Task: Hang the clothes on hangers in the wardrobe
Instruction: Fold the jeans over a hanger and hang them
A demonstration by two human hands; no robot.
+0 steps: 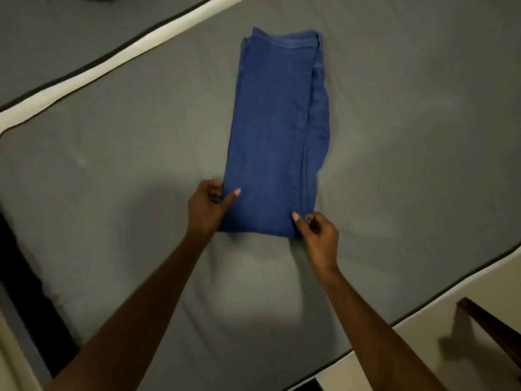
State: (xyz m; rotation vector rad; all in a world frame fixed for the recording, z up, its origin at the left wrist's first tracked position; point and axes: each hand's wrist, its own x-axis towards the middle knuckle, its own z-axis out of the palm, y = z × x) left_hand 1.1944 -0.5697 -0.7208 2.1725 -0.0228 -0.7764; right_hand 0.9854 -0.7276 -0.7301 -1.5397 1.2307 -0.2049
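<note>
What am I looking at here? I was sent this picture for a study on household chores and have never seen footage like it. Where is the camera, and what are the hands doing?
There is no machine: a person does the chore with two bare hands. The single picture comes from a wide-angle camera worn on the person's head, looking forward and down, so both arms reach in from the bottom edge. A blue garment, folded into a long strip, lies flat on a grey mattress with a white border. The left hand pinches the strip's near left corner, thumb on top. The right hand pinches the near right corner. No hanger or wardrobe shows in this view. A dark wooden piece shows at the lower right; what it belongs to is unclear.
</note>
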